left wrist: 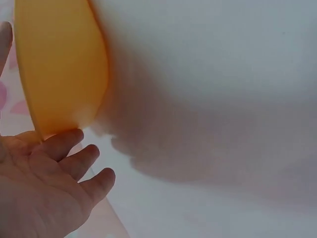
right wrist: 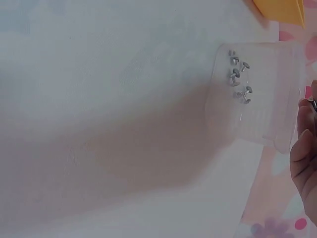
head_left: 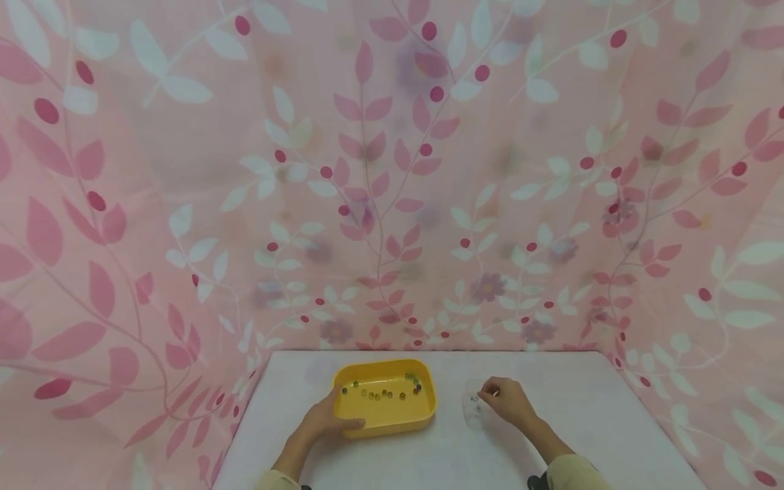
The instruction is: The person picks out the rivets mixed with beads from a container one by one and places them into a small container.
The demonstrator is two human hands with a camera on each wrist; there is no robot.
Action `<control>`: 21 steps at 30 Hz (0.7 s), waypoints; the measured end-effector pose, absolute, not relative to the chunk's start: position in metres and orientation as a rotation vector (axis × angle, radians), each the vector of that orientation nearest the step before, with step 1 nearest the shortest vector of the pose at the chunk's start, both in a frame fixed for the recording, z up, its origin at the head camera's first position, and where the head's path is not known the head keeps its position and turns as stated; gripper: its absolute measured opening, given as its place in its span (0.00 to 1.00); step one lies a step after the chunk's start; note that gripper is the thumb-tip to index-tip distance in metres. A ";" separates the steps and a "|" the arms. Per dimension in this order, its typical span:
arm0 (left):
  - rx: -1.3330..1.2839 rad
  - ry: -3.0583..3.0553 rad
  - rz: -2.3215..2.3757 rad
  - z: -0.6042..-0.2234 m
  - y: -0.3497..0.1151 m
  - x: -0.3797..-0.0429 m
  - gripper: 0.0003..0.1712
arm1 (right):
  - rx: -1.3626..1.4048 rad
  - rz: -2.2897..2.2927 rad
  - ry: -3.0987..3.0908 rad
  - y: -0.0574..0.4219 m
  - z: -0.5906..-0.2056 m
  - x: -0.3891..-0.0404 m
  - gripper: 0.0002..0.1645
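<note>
A yellow tray [head_left: 392, 429] with rounded corners stands on the table, several small glassy beads [head_left: 384, 394] scattered over its floor. My left hand [head_left: 321, 416] holds it at the left end, thumb at the front rim and fingers along the outer wall [left wrist: 62, 69]. To the tray's right, my right hand [head_left: 507, 403] is over a clear plastic box [right wrist: 267, 64]. Inside that box lie several small silver metal pieces with round heads [right wrist: 235, 74]. Thumb and finger of the right hand pinch a small shiny metal piece [right wrist: 313, 104], mostly cut off by the frame edge.
The white table [head_left: 416, 466] ends at a pink leaf-patterned curtain [head_left: 392, 204], which also closes in both sides. A gap of bare tabletop separates the tray from the clear box.
</note>
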State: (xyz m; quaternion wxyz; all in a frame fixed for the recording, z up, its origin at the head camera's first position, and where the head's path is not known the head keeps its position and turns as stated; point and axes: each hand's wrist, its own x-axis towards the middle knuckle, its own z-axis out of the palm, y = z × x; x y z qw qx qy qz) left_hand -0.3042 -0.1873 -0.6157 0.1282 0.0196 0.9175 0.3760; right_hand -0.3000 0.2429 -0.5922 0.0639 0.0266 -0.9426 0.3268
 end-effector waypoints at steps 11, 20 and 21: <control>0.033 2.707 1.218 -0.642 -0.181 -0.302 0.72 | 0.089 0.953 -2.812 0.246 -0.594 -0.299 0.06; 0.102 2.686 1.188 -0.643 -0.186 -0.301 0.69 | 0.078 0.935 -2.815 0.245 -0.604 -0.293 0.06; 0.112 2.687 1.186 -0.643 -0.186 -0.300 0.69 | 0.082 0.934 -2.817 0.244 -0.604 -0.293 0.06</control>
